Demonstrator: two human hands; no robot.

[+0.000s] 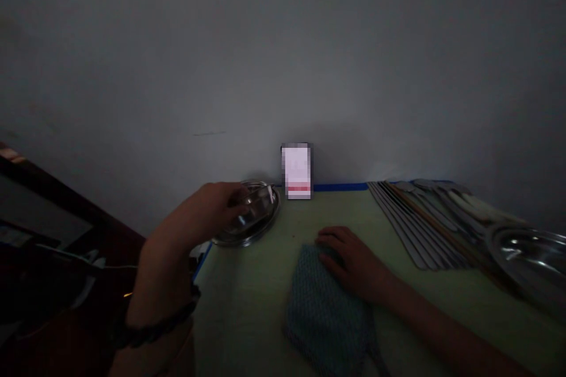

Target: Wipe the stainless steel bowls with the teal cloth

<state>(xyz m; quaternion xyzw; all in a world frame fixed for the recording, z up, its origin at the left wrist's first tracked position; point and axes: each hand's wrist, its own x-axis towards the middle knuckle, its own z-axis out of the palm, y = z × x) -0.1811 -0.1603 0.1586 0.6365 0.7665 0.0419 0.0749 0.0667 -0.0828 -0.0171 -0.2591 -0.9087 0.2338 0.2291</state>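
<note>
My left hand point(207, 209) reaches to the far left corner of the pale green table point(247, 306), fingers curled over a small clear glass bowl point(254, 205) that sits on a stack of glass plates point(247, 234). My right hand point(351, 259) lies flat, fingers stretched out, on top of a blue-green knitted cloth point(321, 312) in the middle of the table. A dark beaded bracelet is on my left wrist.
A small upright phone-like screen point(297, 171) leans against the grey wall at the table's back edge. Long metal utensils and chopsticks point(420, 218) lie in a row at the right. A steel bowl point(528, 259) sits at the far right. Dark furniture stands to the left.
</note>
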